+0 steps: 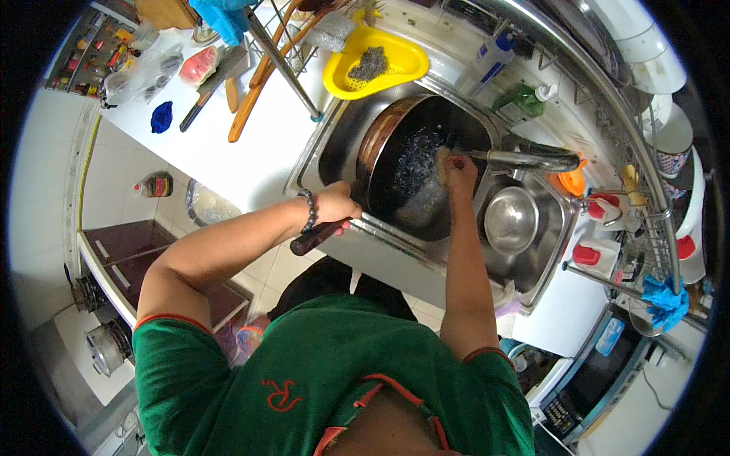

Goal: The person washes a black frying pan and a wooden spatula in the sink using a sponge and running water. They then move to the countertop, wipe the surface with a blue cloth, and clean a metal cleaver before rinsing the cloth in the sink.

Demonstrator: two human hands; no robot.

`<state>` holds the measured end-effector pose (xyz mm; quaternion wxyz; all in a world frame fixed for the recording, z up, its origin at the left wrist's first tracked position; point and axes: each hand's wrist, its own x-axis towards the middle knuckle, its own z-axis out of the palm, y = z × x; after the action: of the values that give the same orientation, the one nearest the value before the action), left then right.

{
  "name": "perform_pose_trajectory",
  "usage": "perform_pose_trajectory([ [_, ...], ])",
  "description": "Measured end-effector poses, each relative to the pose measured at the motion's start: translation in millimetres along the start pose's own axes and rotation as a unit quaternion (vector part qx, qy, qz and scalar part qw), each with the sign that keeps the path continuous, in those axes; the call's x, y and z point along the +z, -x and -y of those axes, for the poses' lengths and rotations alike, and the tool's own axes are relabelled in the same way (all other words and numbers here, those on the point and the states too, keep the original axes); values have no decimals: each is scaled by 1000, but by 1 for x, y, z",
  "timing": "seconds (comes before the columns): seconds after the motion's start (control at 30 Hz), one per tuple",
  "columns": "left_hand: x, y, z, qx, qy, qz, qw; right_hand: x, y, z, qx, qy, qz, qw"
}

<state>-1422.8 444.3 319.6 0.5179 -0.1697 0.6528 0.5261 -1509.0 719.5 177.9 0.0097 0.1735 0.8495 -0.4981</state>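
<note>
1. Two hands occupied: your left hand (334,205) grips the pan handle (310,239); right hand (459,173) holds a tan scrubber (442,164).
2. Pan (378,144) sits tilted in the sink (331,156), ahead of your hands.
3. Suds (420,156) inside: scrubbing looks underway, rinsing apparently left.
4. Yellow strainer (411,62), beyond both hands, holds dark scraps (370,64).
5. Metal bowl (511,220), right of your right hand: contents unclear.

The pan (386,199) is black inside and coppery brown outside, its handle (312,239) dark brown, the strainer basket (409,64) yellow.
</note>
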Motion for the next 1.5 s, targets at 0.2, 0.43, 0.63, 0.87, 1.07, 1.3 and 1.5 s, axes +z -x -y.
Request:
perform_pose_trajectory([
  [0.2,8,54,-14,80,-235,-129,960,-14,-3,-29,15,-156,-17,987],
  [0.43,-1,51,26,266,-383,-267,844,-1,-6,-42,-70,-184,-19,980],
  [0.63,3,62,9,190,-300,-210,911,1,3,-23,4,-234,6,972],
  [0.87,-17,47,-8,103,-92,-41,990,-4,-9,-23,75,-293,-1,953],
  [1.07,-49,-4,15,18,124,82,989,-13,-3,6,146,-376,111,908],
  [1.3,-80,-56,45,-26,164,200,965,4,-29,-4,180,-278,141,933],
  [1.5,-85,-50,44,-33,112,148,982,47,-54,1,-62,255,192,946],
])
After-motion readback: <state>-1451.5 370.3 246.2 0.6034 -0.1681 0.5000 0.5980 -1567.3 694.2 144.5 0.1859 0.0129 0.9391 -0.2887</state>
